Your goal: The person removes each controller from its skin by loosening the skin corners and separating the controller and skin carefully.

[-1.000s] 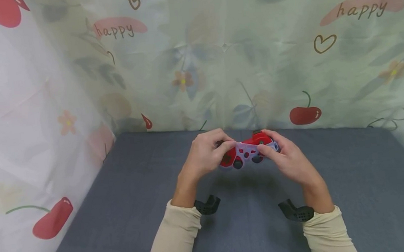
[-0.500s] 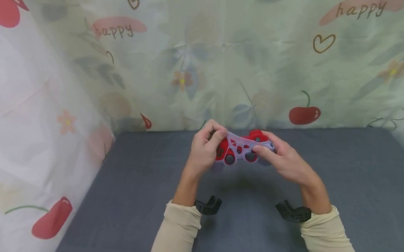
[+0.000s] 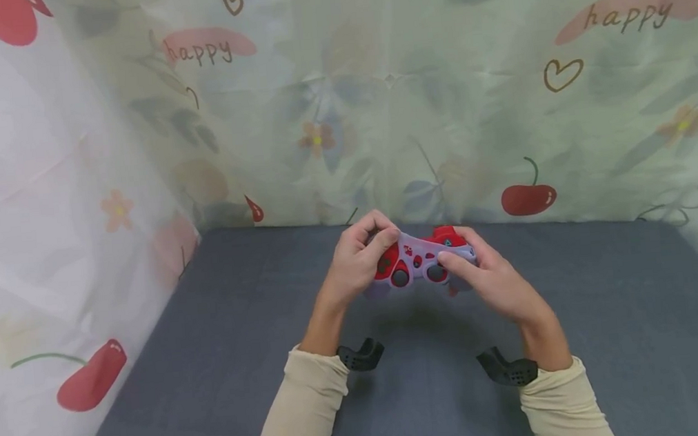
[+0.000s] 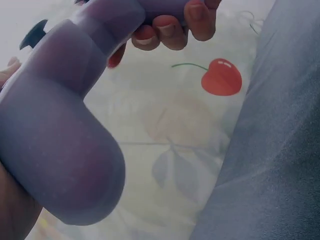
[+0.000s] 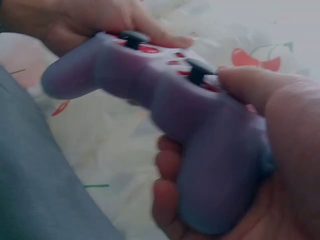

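A red game controller (image 3: 386,264) with black thumbsticks is held up above the table, in a translucent purple silicone sleeve (image 3: 411,241). My left hand (image 3: 355,255) pinches the sleeve's upper left edge between thumb and curled fingers. On the other side, my right hand (image 3: 499,275) grips the controller's right end, thumb on the front near the right stick. The left wrist view shows the sleeve over one handle (image 4: 65,145). In the right wrist view the sleeve covers both handles, and the right fingers (image 5: 167,200) curl behind the nearer one. Red face buttons partly show uncovered at the upper right.
A dark grey cloth covers the table (image 3: 260,336). Behind and at the left hang printed curtains (image 3: 389,104) with cherries and "happy" lettering. Black mounts, a left one (image 3: 362,355) and a right one (image 3: 507,367), jut inward from the wrists.
My left hand has risen slightly, drawing the sleeve's upper left edge up over the controller's face. The controller has shifted a little left and tilted. My right hand keeps its grip.
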